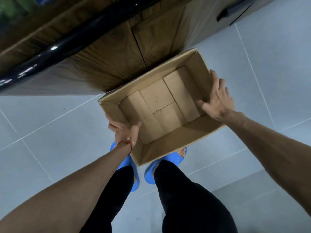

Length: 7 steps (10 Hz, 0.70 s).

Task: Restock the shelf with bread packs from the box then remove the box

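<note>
Over tiled floor [50, 132]: left hand [123, 130] fingers curled round cardboard box [159, 105] wall; right hand [217, 100] fingers spread, clasping opposite wall.

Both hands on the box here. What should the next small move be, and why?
Probably lift the box and carry it away: its inside shows only bare cardboard, and the left hand and right hand each clasp an opposite wall.
</note>
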Each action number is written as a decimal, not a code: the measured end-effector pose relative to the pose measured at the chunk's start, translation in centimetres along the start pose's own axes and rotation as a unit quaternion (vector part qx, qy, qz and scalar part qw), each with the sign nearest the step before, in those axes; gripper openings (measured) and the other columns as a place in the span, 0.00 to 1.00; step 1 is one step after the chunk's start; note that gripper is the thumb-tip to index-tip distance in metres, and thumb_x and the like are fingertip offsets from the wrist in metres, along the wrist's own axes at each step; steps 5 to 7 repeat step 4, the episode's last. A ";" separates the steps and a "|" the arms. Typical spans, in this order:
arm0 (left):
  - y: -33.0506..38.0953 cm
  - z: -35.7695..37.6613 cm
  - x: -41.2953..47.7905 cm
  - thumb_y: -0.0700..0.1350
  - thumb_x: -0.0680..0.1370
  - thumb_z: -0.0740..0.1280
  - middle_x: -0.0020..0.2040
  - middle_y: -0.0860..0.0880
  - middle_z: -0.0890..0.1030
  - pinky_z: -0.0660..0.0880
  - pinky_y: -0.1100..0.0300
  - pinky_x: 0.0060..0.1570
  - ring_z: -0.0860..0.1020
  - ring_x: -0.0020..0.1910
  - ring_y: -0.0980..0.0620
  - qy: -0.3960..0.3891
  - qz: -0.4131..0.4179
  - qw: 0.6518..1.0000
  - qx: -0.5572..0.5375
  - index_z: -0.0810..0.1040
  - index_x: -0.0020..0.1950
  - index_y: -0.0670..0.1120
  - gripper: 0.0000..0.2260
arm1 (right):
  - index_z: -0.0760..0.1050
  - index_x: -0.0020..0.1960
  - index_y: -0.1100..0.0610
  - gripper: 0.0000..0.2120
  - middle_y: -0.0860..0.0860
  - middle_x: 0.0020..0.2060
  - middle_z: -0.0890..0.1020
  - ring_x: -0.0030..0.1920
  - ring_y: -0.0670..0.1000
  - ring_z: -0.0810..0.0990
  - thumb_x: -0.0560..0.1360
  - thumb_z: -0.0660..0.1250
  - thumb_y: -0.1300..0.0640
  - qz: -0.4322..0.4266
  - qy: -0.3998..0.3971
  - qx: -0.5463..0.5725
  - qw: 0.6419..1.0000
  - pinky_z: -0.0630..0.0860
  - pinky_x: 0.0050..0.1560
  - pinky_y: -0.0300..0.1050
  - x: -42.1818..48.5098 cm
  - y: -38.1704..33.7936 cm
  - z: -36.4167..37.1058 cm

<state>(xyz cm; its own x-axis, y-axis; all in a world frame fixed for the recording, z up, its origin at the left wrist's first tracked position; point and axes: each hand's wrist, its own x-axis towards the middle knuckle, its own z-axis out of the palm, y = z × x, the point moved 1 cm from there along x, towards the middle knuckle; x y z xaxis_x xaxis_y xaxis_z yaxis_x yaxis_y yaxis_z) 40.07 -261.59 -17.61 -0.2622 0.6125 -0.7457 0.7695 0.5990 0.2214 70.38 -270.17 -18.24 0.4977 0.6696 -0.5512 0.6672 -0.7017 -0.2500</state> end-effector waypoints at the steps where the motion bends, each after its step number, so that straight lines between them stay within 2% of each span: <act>1: -0.3 0.3 0.4 0.57 0.69 0.73 0.71 0.45 0.56 0.71 0.40 0.62 0.75 0.57 0.32 0.004 0.011 1.000 0.008 0.29 0.77 0.55 0.56 | 0.39 0.81 0.47 0.52 0.60 0.67 0.65 0.58 0.66 0.72 0.71 0.72 0.47 -0.001 -0.003 -0.014 1.000 0.75 0.52 0.59 0.0 0.1 0.1; 2: -0.7 -0.1 0.9 0.56 0.69 0.73 0.75 0.47 0.51 0.67 0.41 0.68 0.71 0.66 0.33 -0.019 -0.001 1.000 -0.014 0.30 0.77 0.55 0.56 | 0.36 0.81 0.47 0.54 0.60 0.72 0.60 0.67 0.66 0.67 0.70 0.72 0.45 0.022 -0.009 -0.026 0.999 0.72 0.65 0.63 -0.6 -0.4 0.2; 3: 0.4 -2.1 -0.8 0.51 0.74 0.71 0.78 0.47 0.47 0.66 0.45 0.69 0.66 0.71 0.37 -0.037 0.018 0.999 0.001 0.35 0.79 0.45 0.50 | 0.41 0.82 0.49 0.52 0.60 0.77 0.54 0.75 0.65 0.58 0.70 0.72 0.46 0.036 -0.005 -0.019 0.999 0.62 0.74 0.62 -3.4 -2.8 -0.7; 4: 2.5 -4.0 -4.1 0.47 0.74 0.67 0.77 0.45 0.49 0.66 0.50 0.70 0.67 0.71 0.40 -0.054 0.055 0.997 0.019 0.40 0.79 0.39 0.44 | 0.49 0.81 0.49 0.46 0.57 0.78 0.56 0.76 0.63 0.58 0.71 0.71 0.47 0.040 0.016 0.031 0.999 0.62 0.74 0.63 -7.5 -5.7 -1.9; 7: 2.5 -4.0 -4.1 0.47 0.74 0.67 0.77 0.45 0.49 0.66 0.50 0.70 0.67 0.71 0.40 -0.054 0.055 0.997 0.019 0.40 0.79 0.39 0.44 | 0.49 0.81 0.49 0.46 0.57 0.78 0.56 0.76 0.63 0.58 0.71 0.71 0.47 0.040 0.016 0.031 0.999 0.62 0.74 0.63 -7.5 -5.7 -1.9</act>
